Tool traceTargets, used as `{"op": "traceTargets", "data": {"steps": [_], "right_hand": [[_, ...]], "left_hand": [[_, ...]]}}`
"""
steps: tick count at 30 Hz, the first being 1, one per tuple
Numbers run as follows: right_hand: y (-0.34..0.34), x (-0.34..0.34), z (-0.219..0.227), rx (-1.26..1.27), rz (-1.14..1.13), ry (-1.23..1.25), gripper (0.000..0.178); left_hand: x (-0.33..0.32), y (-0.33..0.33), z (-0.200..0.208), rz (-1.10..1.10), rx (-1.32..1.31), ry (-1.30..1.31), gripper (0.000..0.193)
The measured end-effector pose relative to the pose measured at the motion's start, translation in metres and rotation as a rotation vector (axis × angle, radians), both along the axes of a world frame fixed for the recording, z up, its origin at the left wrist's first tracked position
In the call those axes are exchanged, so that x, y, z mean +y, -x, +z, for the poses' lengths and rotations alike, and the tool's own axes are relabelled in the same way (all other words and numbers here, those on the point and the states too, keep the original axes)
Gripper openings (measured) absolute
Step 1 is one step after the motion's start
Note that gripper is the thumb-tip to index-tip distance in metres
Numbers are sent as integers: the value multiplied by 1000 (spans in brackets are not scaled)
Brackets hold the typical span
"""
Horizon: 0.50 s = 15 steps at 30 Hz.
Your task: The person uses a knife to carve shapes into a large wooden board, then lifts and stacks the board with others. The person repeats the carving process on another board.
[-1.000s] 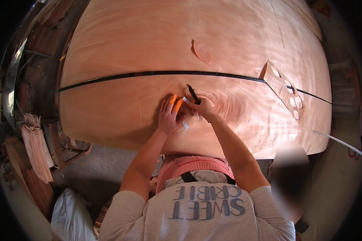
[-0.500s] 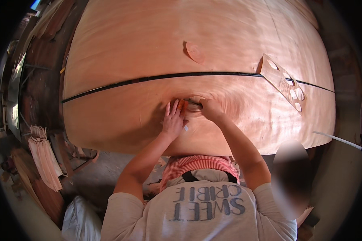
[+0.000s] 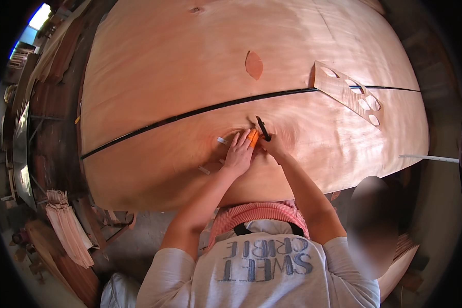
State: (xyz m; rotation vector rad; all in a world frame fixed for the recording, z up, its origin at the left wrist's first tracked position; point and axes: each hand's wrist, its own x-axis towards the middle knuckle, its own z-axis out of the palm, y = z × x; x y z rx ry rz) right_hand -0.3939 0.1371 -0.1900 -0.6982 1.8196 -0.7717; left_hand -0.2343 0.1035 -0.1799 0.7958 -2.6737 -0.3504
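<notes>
A large sheet of pinkish-brown wood veneer (image 3: 190, 66) lies in front of me. My left hand (image 3: 239, 156) rests flat on it, fingers stretched out, with orange covers (image 3: 253, 137) on some fingertips. Just right of it, my right hand (image 3: 273, 146) is closed round a black cutter knife (image 3: 263, 128), its end pointing up and away from me. What lies under the fingertips is mostly hidden. Short white tape pieces (image 3: 222, 140) stick to the veneer left of my left hand. Farther off lies a leaf-shaped veneer piece (image 3: 254, 65).
A long black strip (image 3: 190, 114) crosses the sheet beyond my hands. Toward the right, a veneer offcut (image 3: 339, 90) with several leaf-shaped holes lies over it. A thin white stick (image 3: 428, 158) juts past the right edge. Bundled veneer strips (image 3: 69, 226) stand at the lower left.
The knife has swung from pointing left, beside my left fingers, to pointing up and away. My left hand has shifted right, and more tape shows beside it. The view has tilted slightly.
</notes>
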Motion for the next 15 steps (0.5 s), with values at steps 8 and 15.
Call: {"op": "traceTargets", "data": {"steps": [8,15], "right_hand": [[1,35,25,-65,-61,-34,27],[0,38,14,-82,-105,52,23]], "left_hand": [[6,2,11,-35,-85,-113,38],[0,-1,17,-90,-153,-171,49]]}}
